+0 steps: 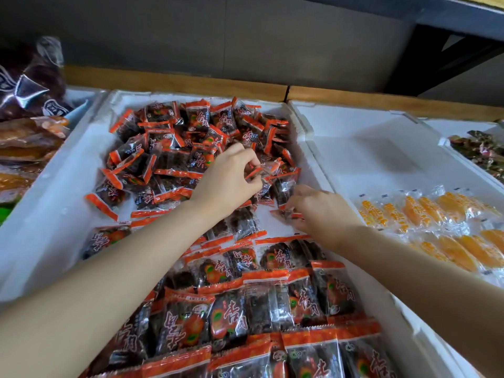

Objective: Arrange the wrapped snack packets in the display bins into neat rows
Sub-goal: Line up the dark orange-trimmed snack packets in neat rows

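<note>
A white foam bin [62, 170] holds many dark snack packets with orange-red ends. At the far end they lie in a loose heap [174, 137]. Toward me they lie in neat overlapping rows [261, 301]. My left hand [227, 178] reaches over the heap's right side and pinches a packet [259, 170] by its orange end. My right hand [319, 211] is lower and to the right, its fingers closed on another packet [283, 212] that lies on the bare white bin floor just beyond the farthest row.
A second foam bin [368, 148] on the right holds rows of yellow-orange packets [436, 214] at its near end. Further bins with other snacks sit at the far left [27, 137] and far right [482, 151]. A wooden ledge [174, 81] runs behind.
</note>
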{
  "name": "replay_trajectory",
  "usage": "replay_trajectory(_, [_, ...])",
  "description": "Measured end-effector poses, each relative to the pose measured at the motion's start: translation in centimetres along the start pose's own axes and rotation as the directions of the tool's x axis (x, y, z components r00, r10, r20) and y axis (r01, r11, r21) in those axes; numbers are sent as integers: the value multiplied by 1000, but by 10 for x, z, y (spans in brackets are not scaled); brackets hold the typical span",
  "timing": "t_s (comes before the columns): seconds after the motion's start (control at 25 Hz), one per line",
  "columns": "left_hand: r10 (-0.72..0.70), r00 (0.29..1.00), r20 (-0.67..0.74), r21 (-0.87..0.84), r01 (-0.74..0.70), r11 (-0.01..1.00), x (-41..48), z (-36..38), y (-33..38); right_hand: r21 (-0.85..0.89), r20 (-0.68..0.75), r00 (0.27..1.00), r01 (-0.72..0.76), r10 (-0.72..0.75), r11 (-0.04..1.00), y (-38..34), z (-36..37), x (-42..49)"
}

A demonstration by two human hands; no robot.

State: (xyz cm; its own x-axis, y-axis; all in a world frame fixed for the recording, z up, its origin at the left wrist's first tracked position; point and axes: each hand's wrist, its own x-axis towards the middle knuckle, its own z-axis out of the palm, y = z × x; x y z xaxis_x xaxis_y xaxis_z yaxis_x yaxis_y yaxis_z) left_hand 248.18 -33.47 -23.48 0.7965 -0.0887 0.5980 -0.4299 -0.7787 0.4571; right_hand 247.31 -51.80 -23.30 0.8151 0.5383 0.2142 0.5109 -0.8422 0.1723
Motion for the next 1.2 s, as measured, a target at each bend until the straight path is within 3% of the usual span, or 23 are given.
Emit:
replay_trajectory(0.16, [42,994,100,101,-52,994,-1,9,-1,-245,17,999,42,-39,969,0,3,16])
replay_trajectory(0.24, [52,975,217,225,-102,969,-4,19,2,-259,35,999,13,-4,966,2,2,20])
replay_trajectory(0.36, [119,910,397,406,-290,866,-12,34,9,-151,84,994,-54,67,987,2,8,20])
replay_trajectory(0.56, [64,851,521,377,-297,877,-18,37,14,-46,172,983,-52,60,998,8,11,8])
replay_trajectory(0.88, [185,798,574,360,-448,818,-21,44,11,-76,202,976,-66,81,995,8,15,5])
replay_trajectory(1.04, [90,801,592,414,-398,819,-19,50,8,-47,213,975,-55,64,997,9,19,3])
replay_trajectory(1.2, [30,647,762,329,-426,843,-17,47,0,0,247,969,-20,19,1000,11,17,1])
